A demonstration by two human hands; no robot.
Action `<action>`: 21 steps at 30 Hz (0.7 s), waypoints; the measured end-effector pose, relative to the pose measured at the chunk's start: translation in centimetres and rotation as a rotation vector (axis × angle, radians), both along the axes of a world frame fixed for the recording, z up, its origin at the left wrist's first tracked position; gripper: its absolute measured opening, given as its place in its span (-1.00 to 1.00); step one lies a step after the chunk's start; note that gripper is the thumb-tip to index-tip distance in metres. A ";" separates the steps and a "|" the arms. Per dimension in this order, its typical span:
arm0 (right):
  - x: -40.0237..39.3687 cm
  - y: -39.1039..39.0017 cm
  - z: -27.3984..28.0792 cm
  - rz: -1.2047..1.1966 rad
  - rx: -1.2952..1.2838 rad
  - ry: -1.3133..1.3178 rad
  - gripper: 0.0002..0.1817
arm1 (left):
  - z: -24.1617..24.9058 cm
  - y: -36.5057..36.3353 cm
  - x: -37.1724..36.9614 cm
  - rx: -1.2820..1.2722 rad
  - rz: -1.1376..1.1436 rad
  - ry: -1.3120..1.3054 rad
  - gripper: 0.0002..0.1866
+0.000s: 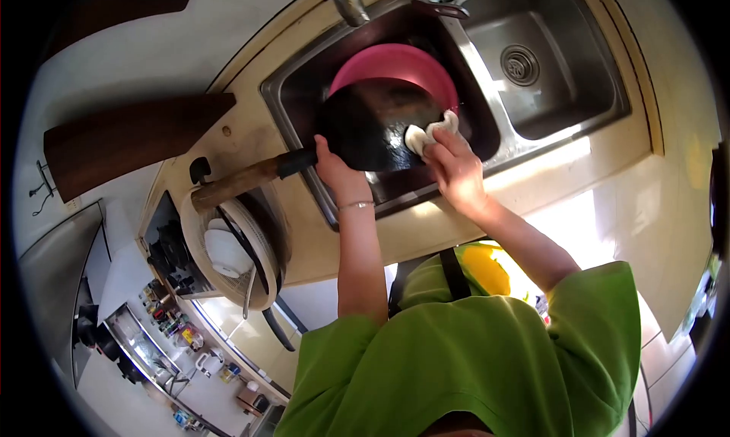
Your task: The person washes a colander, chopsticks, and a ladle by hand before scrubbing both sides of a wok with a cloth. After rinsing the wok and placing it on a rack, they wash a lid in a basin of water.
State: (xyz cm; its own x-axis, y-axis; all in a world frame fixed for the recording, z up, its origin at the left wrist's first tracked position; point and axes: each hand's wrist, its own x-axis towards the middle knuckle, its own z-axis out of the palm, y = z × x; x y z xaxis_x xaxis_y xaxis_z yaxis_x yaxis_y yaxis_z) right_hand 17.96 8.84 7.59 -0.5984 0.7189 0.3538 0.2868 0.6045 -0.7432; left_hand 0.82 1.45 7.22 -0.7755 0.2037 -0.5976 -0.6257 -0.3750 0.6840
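Note:
A dark wok [365, 121] with a wooden handle [237, 188] is tilted over the left sink basin, its blackened, wet-looking surface facing me. My left hand [338, 171] grips the wok's rim near the handle, thumb on the visible face and the other fingers hidden behind. A whitish cloth [427, 136] is bunched in my right hand [454, 167], pressed against the right part of the wok. Behind the wok, a pink basin [395, 57] sits in the sink, partly covered by it.
A steel faucet [350, 4] reaches over the left basin [293, 80]. To the right lies a second basin [555, 95] with a drain. At left, a basket [199, 243] on the counter holds white dishes [226, 251] and a dark pan, under the wok's handle.

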 end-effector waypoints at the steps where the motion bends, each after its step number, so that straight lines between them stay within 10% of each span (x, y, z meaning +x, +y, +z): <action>1: 0.0 -0.3 -0.1 0.000 -0.028 0.005 -0.83 | 0.0 -0.2 0.1 -0.035 0.023 0.003 -0.65; 11: -11.0 0.4 0.6 0.455 0.015 0.095 -0.85 | -2.3 -2.2 0.2 -0.038 0.069 0.037 -0.74; 17: -21.3 7.0 -3.8 0.813 -0.418 -0.520 -0.70 | -0.9 -1.7 1.0 -0.140 0.145 0.190 -0.72; 21: -20.1 11.1 -7.6 0.890 -0.836 -0.446 -0.68 | -1.3 -2.4 1.4 -0.100 0.175 0.155 -0.71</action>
